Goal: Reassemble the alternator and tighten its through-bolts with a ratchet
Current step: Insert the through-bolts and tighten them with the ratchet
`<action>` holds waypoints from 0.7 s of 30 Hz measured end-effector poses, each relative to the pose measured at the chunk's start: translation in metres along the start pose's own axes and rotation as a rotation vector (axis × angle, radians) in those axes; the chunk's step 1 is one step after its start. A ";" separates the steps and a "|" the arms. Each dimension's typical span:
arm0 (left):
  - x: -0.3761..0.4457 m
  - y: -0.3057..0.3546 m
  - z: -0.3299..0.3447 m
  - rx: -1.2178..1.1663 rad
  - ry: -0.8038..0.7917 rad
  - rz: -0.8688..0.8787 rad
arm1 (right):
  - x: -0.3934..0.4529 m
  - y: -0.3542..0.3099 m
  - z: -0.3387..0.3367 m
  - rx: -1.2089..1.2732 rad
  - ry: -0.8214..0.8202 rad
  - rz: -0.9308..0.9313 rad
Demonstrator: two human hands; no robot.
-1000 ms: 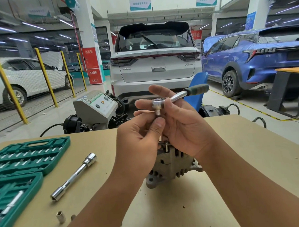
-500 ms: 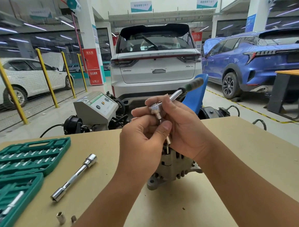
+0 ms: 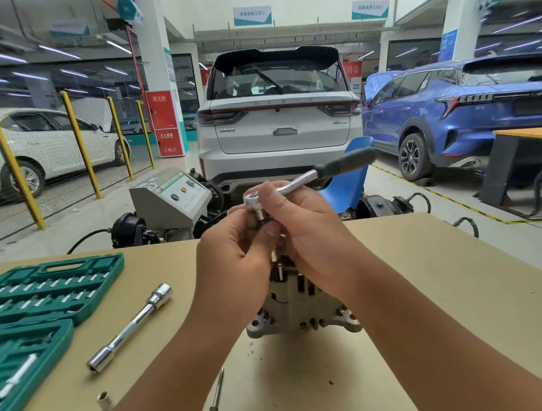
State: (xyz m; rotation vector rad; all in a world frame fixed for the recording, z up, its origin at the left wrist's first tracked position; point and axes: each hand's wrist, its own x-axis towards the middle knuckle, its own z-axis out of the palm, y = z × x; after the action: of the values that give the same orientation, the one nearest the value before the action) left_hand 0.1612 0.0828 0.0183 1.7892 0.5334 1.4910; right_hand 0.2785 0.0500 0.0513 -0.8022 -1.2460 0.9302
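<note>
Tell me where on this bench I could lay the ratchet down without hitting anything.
The widest bare patch of the tabletop is right of the alternator, out to the table's right edge. A narrower strip runs between the extension bar and the left forearm. The left side is crowded: green socket case, small loose socket, and a loose through-bolt at the near edge.

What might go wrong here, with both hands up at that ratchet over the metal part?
The alternator stands on end on the table, and neither hand steadies it, so a hard pull on the ratchet might tip it. The left hand pinches the socket below the ratchet head; a slip might nip its fingers. The loose bolt might roll off the near edge.
</note>
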 end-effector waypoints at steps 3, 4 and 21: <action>-0.001 -0.001 -0.002 0.025 -0.006 0.029 | -0.002 0.001 -0.001 0.011 0.015 0.004; -0.002 0.000 -0.002 0.010 -0.014 0.038 | -0.003 0.000 -0.001 0.039 0.015 0.011; -0.003 -0.003 0.004 0.032 -0.029 0.103 | 0.000 -0.002 -0.005 0.283 -0.052 0.071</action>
State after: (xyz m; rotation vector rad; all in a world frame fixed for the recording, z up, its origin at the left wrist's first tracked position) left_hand 0.1648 0.0811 0.0139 1.8852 0.4589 1.5315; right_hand 0.2839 0.0487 0.0525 -0.6040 -1.1041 1.1619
